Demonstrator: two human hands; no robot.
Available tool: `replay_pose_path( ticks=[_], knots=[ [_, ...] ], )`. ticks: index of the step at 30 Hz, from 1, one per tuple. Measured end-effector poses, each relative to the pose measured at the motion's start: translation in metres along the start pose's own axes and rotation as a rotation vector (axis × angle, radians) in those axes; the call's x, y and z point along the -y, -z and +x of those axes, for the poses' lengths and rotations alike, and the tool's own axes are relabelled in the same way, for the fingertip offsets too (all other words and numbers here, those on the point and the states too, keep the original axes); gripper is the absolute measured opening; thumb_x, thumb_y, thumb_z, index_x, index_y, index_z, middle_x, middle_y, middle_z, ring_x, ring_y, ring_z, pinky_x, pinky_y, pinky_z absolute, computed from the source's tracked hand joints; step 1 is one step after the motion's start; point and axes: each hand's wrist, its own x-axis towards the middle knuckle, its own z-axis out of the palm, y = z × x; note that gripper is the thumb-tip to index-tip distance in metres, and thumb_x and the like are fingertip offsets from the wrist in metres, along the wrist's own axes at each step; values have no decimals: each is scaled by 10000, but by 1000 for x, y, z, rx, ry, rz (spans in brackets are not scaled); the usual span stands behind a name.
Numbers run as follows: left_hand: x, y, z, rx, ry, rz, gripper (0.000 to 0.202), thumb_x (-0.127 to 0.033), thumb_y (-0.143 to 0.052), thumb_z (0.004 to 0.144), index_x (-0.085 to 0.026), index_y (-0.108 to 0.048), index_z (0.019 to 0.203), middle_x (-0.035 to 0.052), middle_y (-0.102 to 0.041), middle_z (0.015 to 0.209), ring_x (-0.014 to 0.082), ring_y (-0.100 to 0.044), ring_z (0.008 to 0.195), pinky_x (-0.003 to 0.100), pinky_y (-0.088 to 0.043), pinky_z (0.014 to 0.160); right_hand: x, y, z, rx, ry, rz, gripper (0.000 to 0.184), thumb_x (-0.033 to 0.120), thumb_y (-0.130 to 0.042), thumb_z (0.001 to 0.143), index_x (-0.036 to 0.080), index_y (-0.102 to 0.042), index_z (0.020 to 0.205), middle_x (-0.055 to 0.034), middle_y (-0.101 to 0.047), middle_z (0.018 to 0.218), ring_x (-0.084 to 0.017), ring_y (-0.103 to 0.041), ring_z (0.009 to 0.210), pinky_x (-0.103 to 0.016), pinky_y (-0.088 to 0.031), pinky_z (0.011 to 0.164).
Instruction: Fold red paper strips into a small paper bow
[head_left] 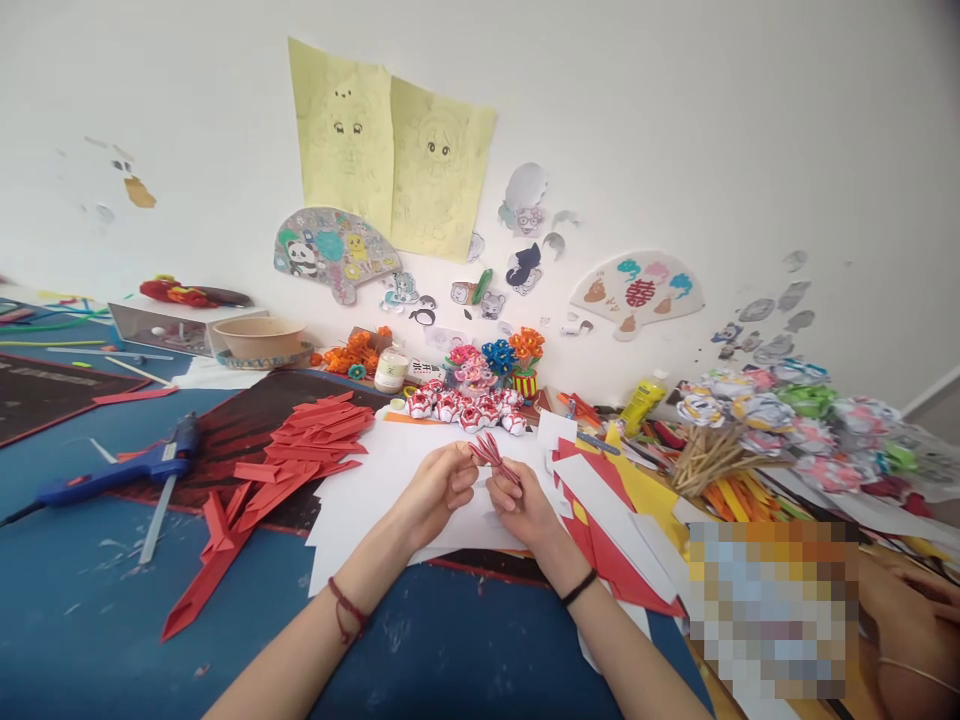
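My left hand (441, 487) and my right hand (520, 503) meet above white paper sheets (375, 490) in the middle of the blue table. Both are closed, pinching a small folded piece of red-and-white striped paper (489, 450) that fans out between the fingertips. A red cord circles my left wrist and a black band my right. Just behind the hands lies a row of finished red-and-white paper flowers (465, 406).
A pile of folded red paper strips (300, 445) lies to the left, with a blue glue gun (127, 470) farther left. Red and yellow paper (622, 520) sits to the right, near paper flowers on wooden sticks (757, 420). Another person's hand (911, 600) shows at the right edge.
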Motion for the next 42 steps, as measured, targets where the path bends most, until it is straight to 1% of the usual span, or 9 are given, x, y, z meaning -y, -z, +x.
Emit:
replay_pose_path(
  ticks=[4,9,12,15,21,25,33,38,42],
  knots=[
    [-2,1,1,20,63,-34,165,-286,-602,800,-150,-510,814,-51,-445,686,13,-209,437,156,-136,370,0,4,1,36,30,7,350,307,-662,753,185,-451,502,92,-256,413,-54,-254,372,-211,-205,380],
    [-18,8,-1,-124,54,-83,145,-251,-598,795,-174,-493,860,-11,-561,739,14,-227,404,154,-164,358,-1,12,4,4,123,-77,322,280,-617,809,170,-485,537,93,-260,429,-51,-287,376,-212,-176,388],
    [-31,15,-2,-173,65,-58,144,-243,-583,796,-177,-480,871,37,-618,805,13,-218,400,156,-154,361,1,15,3,-33,166,-219,339,292,-617,814,172,-474,530,91,-269,439,-55,-312,384,-216,-183,401],
    [-40,19,-6,-170,-54,10,150,-280,-575,810,-186,-468,857,28,-614,777,23,-229,418,158,-168,381,7,15,-1,-35,250,-487,362,328,-612,826,168,-494,524,76,-322,427,-65,-336,396,-222,-201,410],
    [-24,8,-9,-63,-91,546,157,-302,-607,790,-164,-533,802,-16,-545,712,42,-307,479,170,-208,433,10,11,-8,-153,446,-998,238,340,-571,850,155,-700,772,9,-579,563,-101,-456,449,-221,-351,427],
    [-8,6,-6,-118,-317,877,120,-261,-618,777,-168,-569,835,-18,-568,743,64,-368,532,194,-287,503,6,13,-8,-179,655,-1208,208,287,-551,864,168,-719,831,-43,-699,741,-167,-607,610,-252,-461,545],
    [4,3,-7,-83,-342,1055,106,-268,-549,829,-199,-555,909,-60,-513,625,89,-365,505,208,-295,508,3,25,-8,-247,834,-1537,244,242,-469,924,162,-697,896,-62,-672,717,-178,-593,640,-277,-439,598],
    [3,8,-5,-203,-449,1578,168,-254,-546,840,-244,-551,1007,-34,-637,801,136,-552,673,241,-344,615,3,25,-10,-225,880,-1701,253,215,-451,936,174,-680,836,-34,-610,641,-162,-549,607,-272,-391,591],
    [7,12,-3,-143,-525,2028,143,-228,-461,897,-238,-602,913,21,-652,789,189,-595,755,277,-332,635,2,21,-12,-226,898,-1838,263,194,-436,944,178,-648,789,-22,-582,612,-159,-535,604,-277,-353,584]
  ],
)
